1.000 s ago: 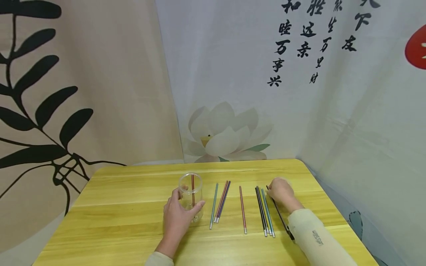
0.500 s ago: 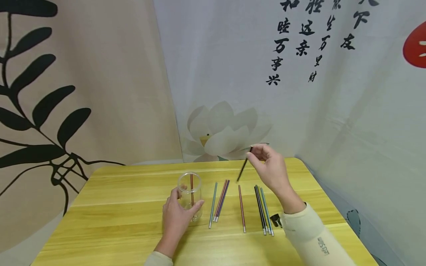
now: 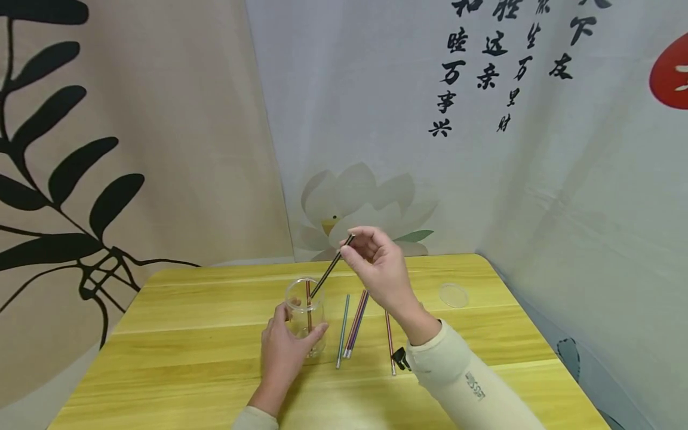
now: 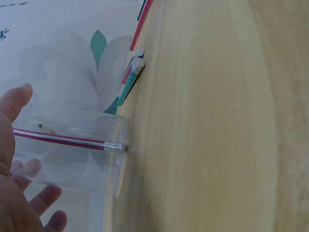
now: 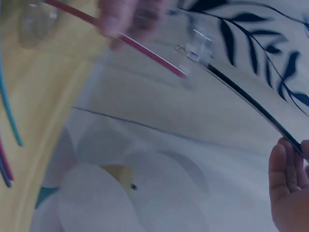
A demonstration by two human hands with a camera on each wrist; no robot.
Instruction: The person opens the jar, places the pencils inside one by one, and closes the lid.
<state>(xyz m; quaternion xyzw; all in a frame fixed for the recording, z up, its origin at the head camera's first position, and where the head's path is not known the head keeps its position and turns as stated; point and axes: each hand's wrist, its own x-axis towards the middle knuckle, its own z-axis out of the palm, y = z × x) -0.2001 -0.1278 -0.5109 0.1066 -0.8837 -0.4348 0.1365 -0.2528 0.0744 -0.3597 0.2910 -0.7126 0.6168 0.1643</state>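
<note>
A clear jar (image 3: pixel 317 316) stands upright on the table with a red pencil (image 4: pixel 72 140) inside, its metal eraser end down. My left hand (image 3: pixel 286 352) grips the jar's side, thumb on the right and fingers on the left. Above and right of it, my right hand (image 3: pixel 380 272) pinches a black pencil (image 3: pixel 329 270) near its upper end. The pencil slants down to the left, and its metal-capped end (image 5: pixel 186 52) is at the jar's mouth. Whether that tip is inside the rim is hard to tell.
Right of the jar lie a teal pencil (image 3: pixel 343 331), a red and a purple pencil (image 3: pixel 357 325) side by side, and another red pencil (image 3: pixel 390 340). A clear round disc (image 3: pixel 454 295) lies farther right. My right sleeve (image 3: pixel 457 370) covers part of the table (image 3: pixel 161 334).
My right hand has picked the black pencil up from the table's right side and carried it left to the jar. The left hand and jar have stayed put.
</note>
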